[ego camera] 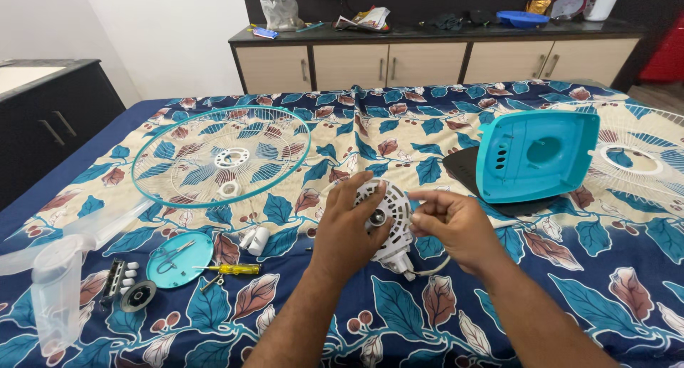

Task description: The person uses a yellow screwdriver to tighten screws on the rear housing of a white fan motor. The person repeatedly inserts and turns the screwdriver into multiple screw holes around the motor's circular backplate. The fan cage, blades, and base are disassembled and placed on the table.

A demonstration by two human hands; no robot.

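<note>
— What is in the hands there?

— A white fan motor unit [385, 222], round, with a slotted plastic face and a bright metal shaft at its centre; it sits near the front edge of the bed, on the leaf-patterned sheet [399, 140]. The left hand [349, 232] is closed around its left side, fingers spread over the rim; the right hand [449, 225] pinches narrowly at the right edge, though what it pinches I cannot tell.

— Heavy, would you say?

— Heavier than it looks, I judge, with the windings inside; stiff, hard plastic, a little slick; best held by the rim, not by the thin white cable looping out underneath.

— And around it?

— A turquoise-rimmed wire grille [221, 158] lies flat to the left; a turquoise plastic housing [538, 154] leans on a dark panel to the right; a yellow-handled screwdriver [231, 269] rests beside a small turquoise disc [179, 260]; a clear fan blade [57, 286] lies at the near left corner.
</note>
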